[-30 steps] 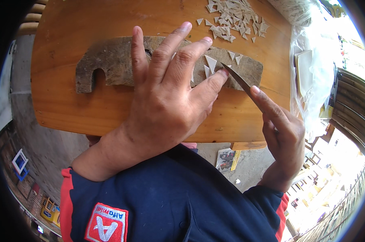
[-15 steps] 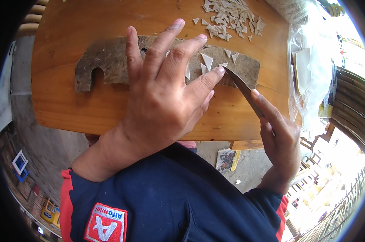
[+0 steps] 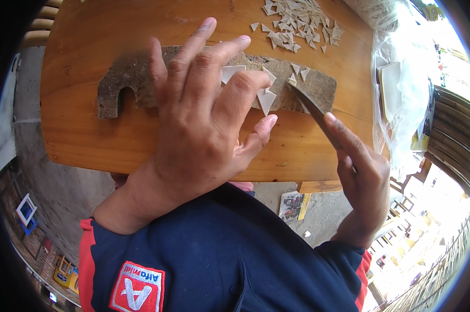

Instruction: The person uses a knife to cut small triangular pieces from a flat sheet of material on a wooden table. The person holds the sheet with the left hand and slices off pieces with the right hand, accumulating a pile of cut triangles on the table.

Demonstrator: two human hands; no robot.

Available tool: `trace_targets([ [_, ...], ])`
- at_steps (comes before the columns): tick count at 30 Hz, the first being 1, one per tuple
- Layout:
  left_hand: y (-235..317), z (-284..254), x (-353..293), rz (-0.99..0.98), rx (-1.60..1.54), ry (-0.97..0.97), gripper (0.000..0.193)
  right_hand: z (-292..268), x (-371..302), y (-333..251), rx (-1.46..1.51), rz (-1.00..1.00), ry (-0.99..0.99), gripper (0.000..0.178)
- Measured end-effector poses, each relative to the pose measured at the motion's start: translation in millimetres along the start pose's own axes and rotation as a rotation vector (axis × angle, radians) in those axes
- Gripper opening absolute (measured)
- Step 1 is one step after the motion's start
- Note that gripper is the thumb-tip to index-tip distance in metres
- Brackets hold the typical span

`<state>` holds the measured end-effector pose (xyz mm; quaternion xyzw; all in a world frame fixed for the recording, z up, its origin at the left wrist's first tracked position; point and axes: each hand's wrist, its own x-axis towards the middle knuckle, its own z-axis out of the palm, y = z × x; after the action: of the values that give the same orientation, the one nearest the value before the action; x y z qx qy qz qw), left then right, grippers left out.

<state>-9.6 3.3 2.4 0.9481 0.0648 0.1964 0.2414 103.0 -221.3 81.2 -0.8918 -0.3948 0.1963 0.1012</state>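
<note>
While the head camera is looking down, a clear plastic bag (image 3: 401,104) is lying at the right edge of the wooden desk (image 3: 115,140), holding pale flat sheets (image 3: 389,88); its far end is bunching up past the desk's far right corner. Below the near edge, a small printed paper (image 3: 293,206) in mixed colours is lying on the ground, and a blue-framed white square (image 3: 25,210) is showing far left on the floor.

The desk's near edge is running just in front of the person's chest, with bare wood lying open to the left of the dark worn cutting slab (image 3: 131,83), whose left end is showing an arched notch. More free wood is stretching between the slab and the near edge.

The left hand (image 3: 203,119) is pressing flat on the slab, fingers spread, touching pale triangular pieces (image 3: 266,99) beside its fingertips; its grip is open, clasping nothing. The right hand (image 3: 362,177) is closing its grip on a knife (image 3: 310,104), forefinger lying along the blade's back, the tip resting on the slab's right part beside a small piece. A heap of cut triangles (image 3: 297,21) is lying at the far side, well apart from the hands.
</note>
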Motion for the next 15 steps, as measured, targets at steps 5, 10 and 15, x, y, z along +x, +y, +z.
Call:
trace_targets([
  [5, 0.3, -0.8, 0.3, -0.029, 0.03, 0.025, 0.031, 3.5, 2.5, 1.8, 0.037, -0.056, 0.087, 0.051],
  [10, 4.3, -1.4, 2.3, -0.031, 0.089, -0.009, 0.036, 1.4, 5.7, -4.0, 0.087, -0.025, 0.027, 0.051],
  [15, 6.9, -3.5, 3.8, -0.035, 0.091, -0.032, 0.037, 2.0, 5.8, -3.8, 0.075, -0.06, 0.022, 0.051],
])
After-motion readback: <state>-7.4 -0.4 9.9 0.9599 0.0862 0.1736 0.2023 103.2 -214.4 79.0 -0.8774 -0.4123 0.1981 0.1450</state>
